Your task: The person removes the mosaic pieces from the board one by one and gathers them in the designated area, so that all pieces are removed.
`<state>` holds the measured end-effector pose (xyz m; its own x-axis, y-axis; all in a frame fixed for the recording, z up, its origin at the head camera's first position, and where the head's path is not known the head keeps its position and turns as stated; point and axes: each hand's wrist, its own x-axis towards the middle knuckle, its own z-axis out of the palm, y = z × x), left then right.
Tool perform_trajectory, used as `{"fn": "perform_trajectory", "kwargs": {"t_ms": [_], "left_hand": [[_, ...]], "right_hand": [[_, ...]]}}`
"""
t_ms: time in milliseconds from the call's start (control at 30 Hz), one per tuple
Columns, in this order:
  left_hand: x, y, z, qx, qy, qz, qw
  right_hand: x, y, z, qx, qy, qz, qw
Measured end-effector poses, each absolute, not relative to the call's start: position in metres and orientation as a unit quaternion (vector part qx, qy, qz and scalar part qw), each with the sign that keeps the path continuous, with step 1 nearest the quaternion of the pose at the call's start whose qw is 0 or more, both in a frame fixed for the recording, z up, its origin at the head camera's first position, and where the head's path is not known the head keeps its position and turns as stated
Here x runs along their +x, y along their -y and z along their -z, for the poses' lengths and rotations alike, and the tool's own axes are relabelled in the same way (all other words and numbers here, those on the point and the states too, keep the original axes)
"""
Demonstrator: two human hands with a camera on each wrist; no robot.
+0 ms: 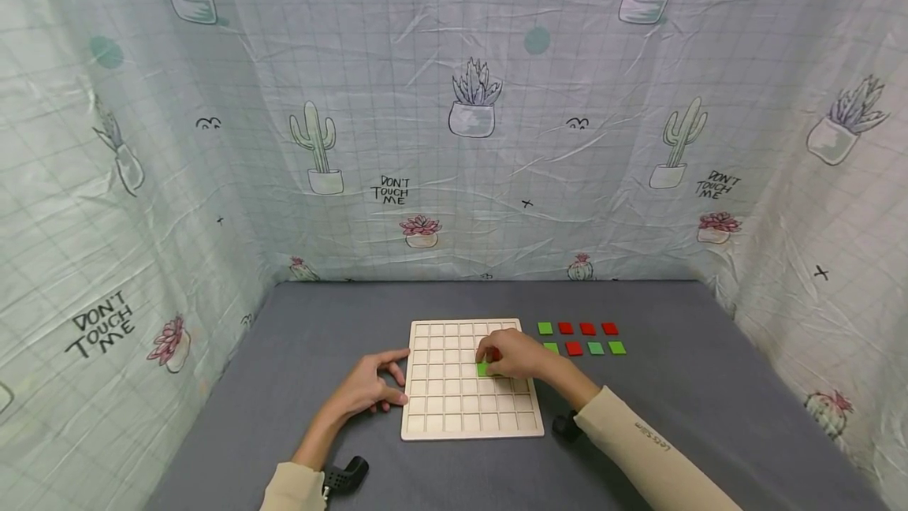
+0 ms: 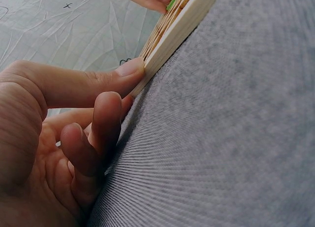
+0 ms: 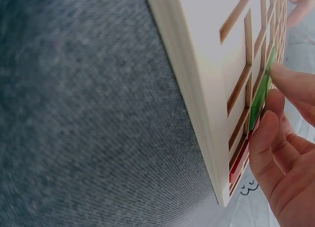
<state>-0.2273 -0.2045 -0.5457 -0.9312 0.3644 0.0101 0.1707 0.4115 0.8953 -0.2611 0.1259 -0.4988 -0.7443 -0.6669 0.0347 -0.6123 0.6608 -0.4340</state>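
A pale wooden grid board (image 1: 454,422) lies on the grey table. My left hand (image 1: 364,385) is at its left edge, with the thumb and index finger spread apart and touching the rim; in the left wrist view the thumb tip (image 2: 132,67) presses the board's side while other fingers bend below. Over the board's right half, my right hand (image 1: 518,355) has thumb and fingertips down on a green tile (image 1: 482,370). In the right wrist view, green tiles (image 3: 260,105) line up under the fingertips beside a red tile (image 3: 239,162). The hand partly covers these tiles.
Right of the board, two rows of loose square tiles lie on the table, among them a red tile (image 1: 587,329) and a green tile (image 1: 617,348). A patterned cloth (image 1: 426,140) hangs behind and along both sides of the grey table (image 1: 340,306).
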Motion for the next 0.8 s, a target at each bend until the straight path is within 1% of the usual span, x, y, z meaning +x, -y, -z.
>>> {"fn": "perform_trajectory", "kwargs": {"t_ms": [167,800], "left_hand": [[-0.2276,0.2043,0.5473,0.16,-0.836,-0.516,0.095],[-0.2263,0.2039,0.5428,0.157,-0.836,-0.517,0.095]], "right_hand": [[-0.2605,-0.1251,0.4988,-0.341,-0.914,0.21,0.066],[-0.2576,-0.1245,0.4973,-0.348,-0.911,0.21,0.062]]}}
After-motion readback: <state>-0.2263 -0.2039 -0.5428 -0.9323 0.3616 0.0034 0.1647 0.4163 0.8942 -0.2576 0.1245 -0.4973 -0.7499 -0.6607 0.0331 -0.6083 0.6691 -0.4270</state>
